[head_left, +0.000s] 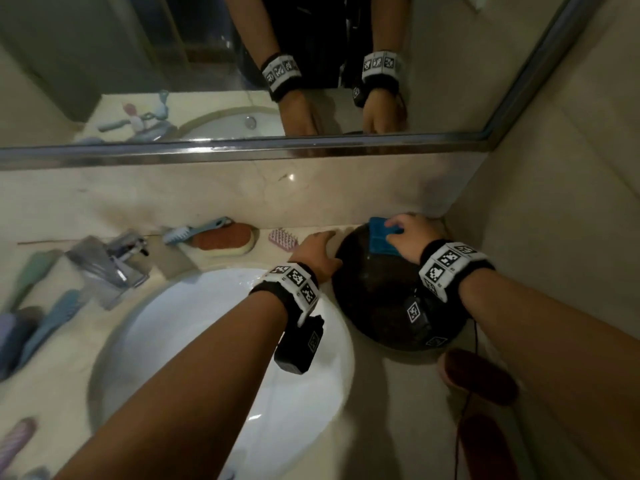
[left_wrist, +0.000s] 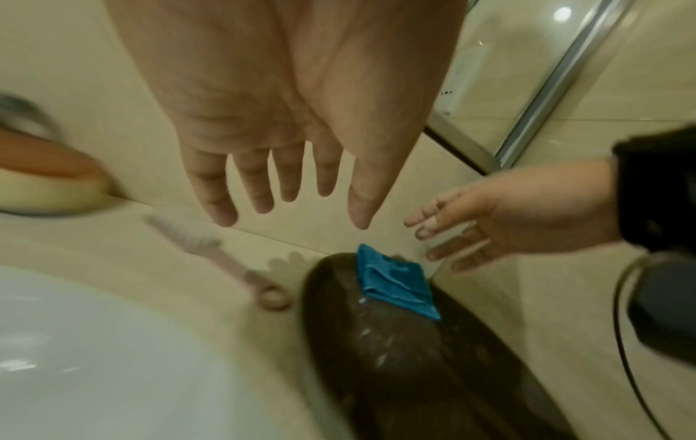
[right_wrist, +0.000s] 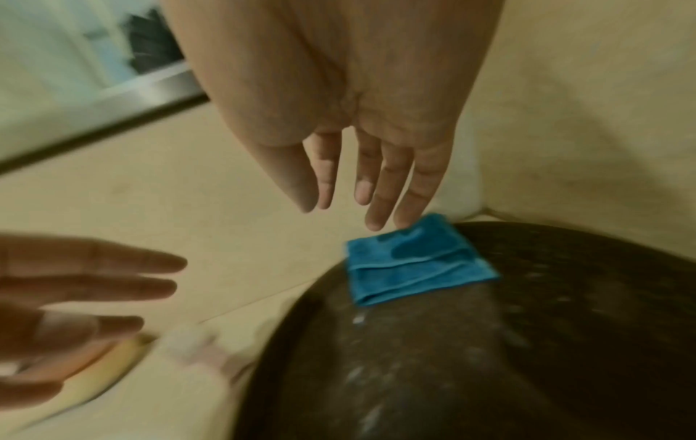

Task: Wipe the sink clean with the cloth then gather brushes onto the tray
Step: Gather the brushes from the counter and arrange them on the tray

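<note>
A folded blue cloth (head_left: 379,240) (left_wrist: 395,285) (right_wrist: 410,268) lies on the far edge of a dark round tray (head_left: 377,299) (left_wrist: 414,372) (right_wrist: 452,357), right of the white sink (head_left: 214,341). My right hand (head_left: 407,233) (right_wrist: 361,184) hovers over the cloth's far corner, fingers straight and holding nothing. My left hand (head_left: 317,251) (left_wrist: 286,184) is spread flat by the tray's left rim, empty too. A pink brush (head_left: 283,239) (left_wrist: 211,253) lies on the counter just left of it.
A blue-and-white brush (head_left: 194,232) and an orange sponge block (head_left: 225,240) lie behind the sink. The chrome faucet (head_left: 110,261) stands at left with several brushes (head_left: 52,317) beside it. Two dark red objects (head_left: 481,379) lie near the front right. Wall and mirror close the corner.
</note>
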### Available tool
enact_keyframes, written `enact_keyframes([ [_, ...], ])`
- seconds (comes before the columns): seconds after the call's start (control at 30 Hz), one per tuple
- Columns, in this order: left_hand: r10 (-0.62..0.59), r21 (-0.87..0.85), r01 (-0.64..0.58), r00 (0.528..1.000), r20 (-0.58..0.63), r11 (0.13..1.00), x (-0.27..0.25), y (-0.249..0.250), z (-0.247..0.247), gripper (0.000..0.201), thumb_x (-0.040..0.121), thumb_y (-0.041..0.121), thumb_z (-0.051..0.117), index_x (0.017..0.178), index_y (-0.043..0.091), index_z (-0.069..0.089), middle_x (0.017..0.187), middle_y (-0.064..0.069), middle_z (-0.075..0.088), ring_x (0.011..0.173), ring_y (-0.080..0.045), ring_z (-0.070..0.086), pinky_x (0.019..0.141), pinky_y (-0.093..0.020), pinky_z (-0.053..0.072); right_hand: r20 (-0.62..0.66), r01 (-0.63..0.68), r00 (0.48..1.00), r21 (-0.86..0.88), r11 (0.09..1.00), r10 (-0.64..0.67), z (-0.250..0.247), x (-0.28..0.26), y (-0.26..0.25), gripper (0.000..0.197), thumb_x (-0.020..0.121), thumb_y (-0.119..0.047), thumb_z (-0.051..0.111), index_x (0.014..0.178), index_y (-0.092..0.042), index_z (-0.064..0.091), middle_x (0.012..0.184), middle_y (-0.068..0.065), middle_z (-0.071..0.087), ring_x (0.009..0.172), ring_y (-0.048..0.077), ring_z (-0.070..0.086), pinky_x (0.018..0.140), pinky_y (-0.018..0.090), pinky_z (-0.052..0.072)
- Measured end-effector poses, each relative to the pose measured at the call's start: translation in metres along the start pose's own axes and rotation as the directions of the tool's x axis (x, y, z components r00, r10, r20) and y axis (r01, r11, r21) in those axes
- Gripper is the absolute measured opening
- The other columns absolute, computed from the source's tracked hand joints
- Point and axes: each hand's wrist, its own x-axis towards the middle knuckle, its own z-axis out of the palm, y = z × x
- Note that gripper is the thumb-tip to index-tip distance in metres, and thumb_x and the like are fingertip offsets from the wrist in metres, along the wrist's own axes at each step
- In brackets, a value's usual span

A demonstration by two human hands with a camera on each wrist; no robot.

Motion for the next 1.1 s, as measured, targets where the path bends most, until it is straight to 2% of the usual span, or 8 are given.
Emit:
enact_keyframes([
  [0.27,-0.165,0.111,0.172,0.984,-0.066,0.979,-0.092,-0.08,-0.033,0.069,0.088,0.029,0.059,0.148,0.021,0.026,0.156,-0.004,0.022,0.142,-0.025,0.026,0.114,-0.043,0.028,0.116,0.196,0.976,-0.117,0.974,-0.183,0.035,-0.058,-0.097,0.034,0.088,-0.018,0.056,0.122,-0.018,0.054,0.133,0.012,0.043,0.113,0.029,0.051,0.094,0.026,0.04],
  [0.33,-0.189,0.124,0.198,0.978,-0.084,0.972,-0.116,-0.1,-0.046,0.069,0.088,0.03,0.059,0.148,0.021,0.025,0.156,-0.005,0.022,0.141,-0.026,0.027,0.113,-0.045,0.029,0.138,0.222,0.97,-0.175,0.959,-0.199,0.045,-0.076,-0.121,0.037,0.087,-0.026,0.057,0.123,-0.02,0.052,0.132,0.009,0.04,0.111,0.03,0.052,0.099,0.033,0.043],
  [0.4,-0.198,0.141,0.21,0.975,-0.099,0.967,-0.139,-0.12,-0.063,0.069,0.089,0.031,0.059,0.148,0.021,0.025,0.156,-0.004,0.023,0.14,-0.027,0.029,0.112,-0.046,0.031,0.143,0.258,0.963,-0.239,0.936,-0.229,0.055,-0.093,-0.145,0.041,0.086,-0.03,0.059,0.125,-0.023,0.05,0.132,0.01,0.04,0.11,0.032,0.053,0.099,0.04,0.044],
  [0.5,-0.179,0.177,0.203,0.973,-0.142,0.963,-0.176,-0.154,-0.091,0.064,0.089,0.03,0.058,0.146,0.02,0.029,0.152,-0.004,0.03,0.137,-0.027,0.034,0.111,-0.044,0.033,0.179,0.314,0.946,-0.29,0.904,-0.271,0.076,-0.117,-0.181,0.046,0.084,-0.026,0.061,0.129,-0.022,0.048,0.131,0.013,0.039,0.112,0.033,0.052,0.1,0.036,0.043],
  [0.67,-0.182,0.258,0.222,0.969,-0.169,0.94,-0.246,-0.235,-0.141,0.064,0.09,0.032,0.057,0.146,0.019,0.029,0.151,-0.008,0.034,0.136,-0.029,0.036,0.111,-0.043,0.032,0.216,0.333,0.939,-0.389,0.859,-0.267,0.121,-0.164,-0.238,0.051,0.082,-0.036,0.062,0.129,-0.03,0.044,0.135,0.008,0.037,0.111,0.03,0.054,0.1,0.04,0.045],
  [0.87,-0.274,0.305,0.325,0.941,-0.199,0.895,-0.323,-0.325,-0.187,0.057,0.086,0.032,0.061,0.136,0.018,0.038,0.137,-0.013,0.046,0.119,-0.034,0.051,0.097,-0.045,0.045,0.27,0.407,0.908,-0.4,0.821,-0.319,0.183,-0.226,-0.309,0.059,0.083,-0.035,0.063,0.137,-0.023,0.041,0.138,0.011,0.042,0.118,0.029,0.051,0.097,0.033,0.042],
  [0.97,-0.333,0.271,0.381,0.92,-0.208,0.884,-0.347,-0.354,-0.198,0.063,0.087,0.032,0.061,0.142,0.018,0.034,0.145,-0.013,0.04,0.129,-0.035,0.043,0.105,-0.046,0.039,0.308,0.456,0.883,-0.38,0.805,-0.355,0.21,-0.248,-0.336,0.057,0.083,-0.033,0.064,0.135,-0.021,0.043,0.14,0.011,0.043,0.122,0.027,0.049,0.102,0.032,0.041],
  [1.1,-0.377,0.23,0.419,0.903,-0.208,0.878,-0.367,-0.385,-0.197,0.067,0.086,0.033,0.062,0.144,0.022,0.03,0.145,-0.011,0.038,0.13,-0.034,0.041,0.105,-0.047,0.039,0.4,0.486,0.855,-0.392,0.781,-0.331,0.241,-0.265,-0.36,0.054,0.086,-0.031,0.059,0.136,-0.024,0.039,0.131,0.011,0.048,0.116,0.029,0.051,0.096,0.035,0.045],
])
